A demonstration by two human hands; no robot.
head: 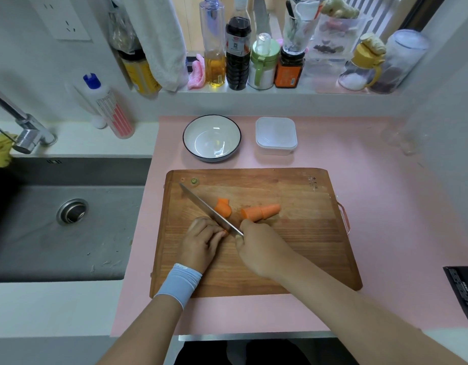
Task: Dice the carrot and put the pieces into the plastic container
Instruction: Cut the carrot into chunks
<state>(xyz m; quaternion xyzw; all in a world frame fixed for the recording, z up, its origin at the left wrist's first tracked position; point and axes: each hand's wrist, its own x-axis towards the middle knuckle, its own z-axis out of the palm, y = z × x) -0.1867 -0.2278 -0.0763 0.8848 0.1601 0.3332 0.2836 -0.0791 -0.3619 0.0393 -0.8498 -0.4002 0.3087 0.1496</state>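
Observation:
On the wooden cutting board (293, 246) lie a carrot chunk (260, 212) and a few cut carrot slices (223, 207). My left hand (204, 241) holds down a small carrot piece (225, 231), mostly hidden under its curled fingers. My right hand (259, 248) grips the handle of a knife (209, 210); the blade runs up-left and its edge rests on the piece beside my left fingertips. The plastic container (276, 137) stands with nothing in it behind the board at the right.
A white bowl with a dark rim (212, 138) sits left of the container on the pink mat (359, 180). A sink (69, 219) and tap (25, 127) lie to the left. Bottles and jars (238, 54) line the sill behind.

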